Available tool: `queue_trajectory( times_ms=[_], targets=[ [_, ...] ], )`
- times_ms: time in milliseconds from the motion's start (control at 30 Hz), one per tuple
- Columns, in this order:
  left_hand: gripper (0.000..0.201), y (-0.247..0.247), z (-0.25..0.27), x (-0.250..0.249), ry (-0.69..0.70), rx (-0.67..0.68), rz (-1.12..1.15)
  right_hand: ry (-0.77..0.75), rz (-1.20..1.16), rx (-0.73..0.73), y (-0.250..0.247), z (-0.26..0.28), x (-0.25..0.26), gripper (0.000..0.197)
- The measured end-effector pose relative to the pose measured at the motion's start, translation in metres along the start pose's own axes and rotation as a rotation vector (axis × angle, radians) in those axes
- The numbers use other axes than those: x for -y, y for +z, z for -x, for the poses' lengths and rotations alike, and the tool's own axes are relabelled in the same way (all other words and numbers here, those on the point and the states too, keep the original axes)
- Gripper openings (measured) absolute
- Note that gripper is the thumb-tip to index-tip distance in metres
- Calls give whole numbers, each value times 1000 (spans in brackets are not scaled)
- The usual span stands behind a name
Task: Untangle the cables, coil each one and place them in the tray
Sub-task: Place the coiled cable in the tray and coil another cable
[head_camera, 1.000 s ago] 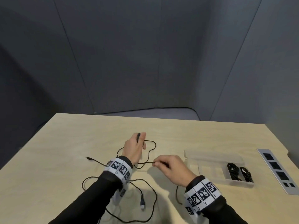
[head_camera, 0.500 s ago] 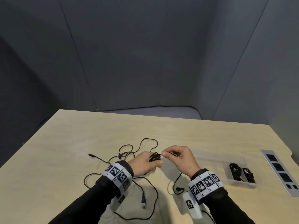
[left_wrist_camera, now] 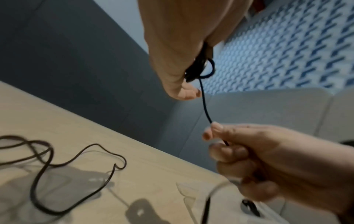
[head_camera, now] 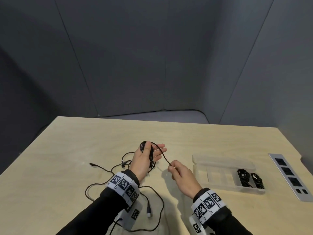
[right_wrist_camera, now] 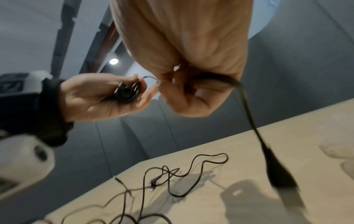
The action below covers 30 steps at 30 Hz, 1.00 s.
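Note:
My left hand [head_camera: 149,154] is raised palm up over the table and holds a small coil of thin black cable [head_camera: 151,156], the thumb pressing the loops against the palm [right_wrist_camera: 126,92]. From the coil the free strand [left_wrist_camera: 204,103] runs down to my right hand [head_camera: 176,170], which pinches it between thumb and forefinger. The strand's plug end [right_wrist_camera: 279,171] hangs below the right hand. More black cables [head_camera: 125,184] lie loose and crossed on the table under my left wrist. The clear tray [head_camera: 218,173] stands to the right with two coiled cables [head_camera: 250,179] in its right compartments.
A grey socket panel [head_camera: 291,177] is set into the table near the right edge. A loose USB plug [head_camera: 149,212] lies near the front edge between my forearms. Grey partition walls stand behind the table.
My left hand has turned palm up and risen with the coil. My right hand has drawn back and down to the right, pulling the strand out from the coil.

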State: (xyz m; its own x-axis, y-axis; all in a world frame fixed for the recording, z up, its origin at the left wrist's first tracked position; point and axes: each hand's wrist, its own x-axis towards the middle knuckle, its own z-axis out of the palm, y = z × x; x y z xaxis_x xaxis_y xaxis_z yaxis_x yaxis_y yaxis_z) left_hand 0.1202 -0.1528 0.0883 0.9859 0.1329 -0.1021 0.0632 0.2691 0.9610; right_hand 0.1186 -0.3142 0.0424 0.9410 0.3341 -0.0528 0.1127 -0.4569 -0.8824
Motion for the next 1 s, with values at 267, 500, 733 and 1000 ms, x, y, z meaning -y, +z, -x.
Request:
queue_trajectory(
  times_ms=[267,500,733,1000],
  targets=[
    [27,-5,-6,1,-48,-176,58,-112,188,308,-9,6,18,18],
    [54,-20,-9,12,-84,52,-827,-204,182,220,-36,-11,34,10],
    [85,-10,8,26,-42,266,-764,-132,133,48,-40,-37,44,11],
    [66,-13,14,26,14,241,-956,-51,-60,316,-34,-26,45,10]
  ],
)
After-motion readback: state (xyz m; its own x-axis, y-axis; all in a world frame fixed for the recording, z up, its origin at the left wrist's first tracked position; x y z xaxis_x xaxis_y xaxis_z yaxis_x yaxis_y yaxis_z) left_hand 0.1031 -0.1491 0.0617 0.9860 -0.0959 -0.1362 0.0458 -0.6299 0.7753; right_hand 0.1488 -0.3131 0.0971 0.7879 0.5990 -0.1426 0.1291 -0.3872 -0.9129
